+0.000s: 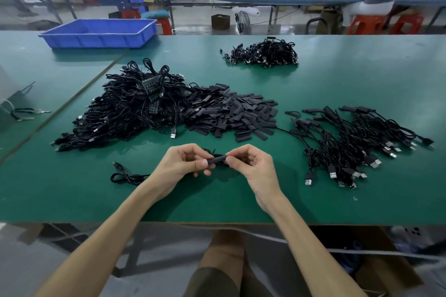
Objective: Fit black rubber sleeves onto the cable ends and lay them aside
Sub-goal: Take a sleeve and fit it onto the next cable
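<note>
— Forearms are spanning the near edge of the counter (337, 79), and both hands are hovering close together just above it. Why is the work being held up rather than lying flat?

— My guess is that holding it clear is giving the fingertips room to turn and push. The left grip (183, 164) is pinching one end of a rubber sleeve (218, 159) between thumb and fingers, and the right grip (251, 164) is pinching the other end. Neither is hanging loose.

— So where is the sleeve sitting?

— It is bridging the gap between the two grips, roughly level and off the counter. The cable (128, 177) is trailing away to the left from under the left wrist, with its slack coiling on the surface. Its end is hiding among the fingers, so I cannot tell how far in it is sitting.

— And the heaps?

— They are reading as a left-to-right line. The bare cable pile (125, 113) is lying on the left, and the loose sleeve heap (231, 116) is touching it in the middle. The sleeved cables (357, 142) are fanning out on the right, well apart from the hands. That is probably keeping supply and finished pieces from mixing.
</note>
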Motion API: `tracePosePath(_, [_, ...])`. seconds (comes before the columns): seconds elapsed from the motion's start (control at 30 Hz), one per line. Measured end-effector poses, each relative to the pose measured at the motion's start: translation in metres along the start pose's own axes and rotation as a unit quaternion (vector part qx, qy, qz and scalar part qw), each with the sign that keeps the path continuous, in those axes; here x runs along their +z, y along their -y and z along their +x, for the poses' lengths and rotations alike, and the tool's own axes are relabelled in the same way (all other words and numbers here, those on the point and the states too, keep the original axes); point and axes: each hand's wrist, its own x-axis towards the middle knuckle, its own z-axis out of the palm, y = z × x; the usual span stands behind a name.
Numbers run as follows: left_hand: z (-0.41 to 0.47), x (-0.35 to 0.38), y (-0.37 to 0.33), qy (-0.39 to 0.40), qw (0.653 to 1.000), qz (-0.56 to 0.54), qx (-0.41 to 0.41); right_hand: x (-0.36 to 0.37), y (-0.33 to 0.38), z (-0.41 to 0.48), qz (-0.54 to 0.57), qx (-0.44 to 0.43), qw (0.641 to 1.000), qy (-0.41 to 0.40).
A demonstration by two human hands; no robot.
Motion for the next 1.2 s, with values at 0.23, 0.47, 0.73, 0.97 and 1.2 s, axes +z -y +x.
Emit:
tracePosePath(0.23, [-0.001, 0.001, 0.001, 0.021, 0.999, 0.024, 0.001, -0.002, -0.001, -0.001, -0.013, 0.002, 1.000, 0.021])
tracePosePath(0.47, [0.001, 0.002, 0.002, -0.038, 0.999, -0.017, -0.003, 0.001, -0.001, 0.000, -0.010, 0.003, 1.000, 0.007])
tracePosePath(0.73, [-0.005, 0.031, -0.005, -0.034, 0.998, 0.040, -0.026, 0.002, -0.001, -0.002, -0.036, 0.011, 0.999, -0.001])
tracePosePath(0.97, [-0.003, 0.053, -0.015, -0.114, 0.980, 0.151, 0.053, 0.001, 0.000, -0.003, -0.015, 0.003, 1.000, 0.002])
tracePosePath(1.2, [0.004, 0.059, -0.078, -0.096, 0.986, 0.075, 0.110, 0.007, -0.001, -0.001, -0.126, -0.016, 0.991, 0.041])
